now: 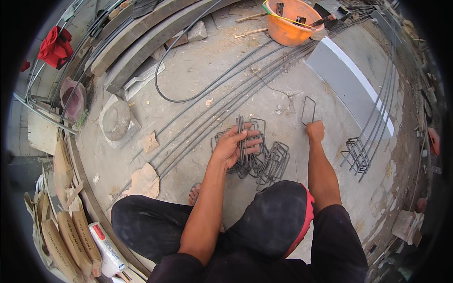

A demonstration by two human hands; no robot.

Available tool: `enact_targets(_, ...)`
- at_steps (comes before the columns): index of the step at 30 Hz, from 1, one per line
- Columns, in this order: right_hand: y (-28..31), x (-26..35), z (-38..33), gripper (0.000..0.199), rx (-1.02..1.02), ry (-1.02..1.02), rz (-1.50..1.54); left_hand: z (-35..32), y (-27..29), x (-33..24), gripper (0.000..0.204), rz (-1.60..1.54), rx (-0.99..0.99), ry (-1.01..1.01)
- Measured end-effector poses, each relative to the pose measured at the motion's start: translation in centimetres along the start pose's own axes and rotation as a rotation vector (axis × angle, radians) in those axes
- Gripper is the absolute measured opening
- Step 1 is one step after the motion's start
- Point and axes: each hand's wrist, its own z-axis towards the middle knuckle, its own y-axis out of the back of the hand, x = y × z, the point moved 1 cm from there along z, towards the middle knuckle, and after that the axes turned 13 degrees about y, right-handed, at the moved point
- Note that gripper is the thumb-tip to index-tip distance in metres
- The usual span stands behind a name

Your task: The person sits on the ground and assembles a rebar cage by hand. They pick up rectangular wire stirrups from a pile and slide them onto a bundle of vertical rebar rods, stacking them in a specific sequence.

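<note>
1. The left grip (231, 147), the person's bare hand, is holding a wire bundle (241, 137) of narrow bent pieces, its thumb pressing across them and its fingers stretching out behind, toward the right.
2. The right grip (315, 130), well apart to the right, is closing in a fist on the near end of a single wire frame (304, 108); this thin, four-cornered loop is pointing away toward the far side.
3. A loose pile of wire frames (273, 165) is lying on the concrete floor (222, 59), partly beneath and just right of the left grip, near the person's knees.
4. Long steel rods (226, 111) are running diagonally over the floor from the near left to the far right, passing beyond the left grip.
5. On the right, a cluster of frames (357, 156) is sitting at the near ends of several more bars, beside a grey panel (349, 82) with a white edge.
6. An orange basin (288, 32) is standing at the far side, carrying dark tools.
7. On the far left, concrete beams (155, 35) are lying side by side, and red cloth (55, 47) is hanging.
8. At the near left, brown paper sacks (61, 243) are leaning together beside a white sack (107, 250); a pale stone (116, 119) is resting farther off.
</note>
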Motion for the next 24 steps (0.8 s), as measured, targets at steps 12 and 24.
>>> enact_targets(12, 7.9, 6.9, -22.6, 0.018, -0.056, 0.542, 0.71, 5.2, -3.0, 1.7, 0.05, 0.01, -0.13, 0.023)
enact_targets(24, 1.0, 1.9, -22.4, 0.033, 0.37, 0.503, 0.23, 5.2, -2.6, 0.5, 0.034, -0.044, -0.152, -0.061)
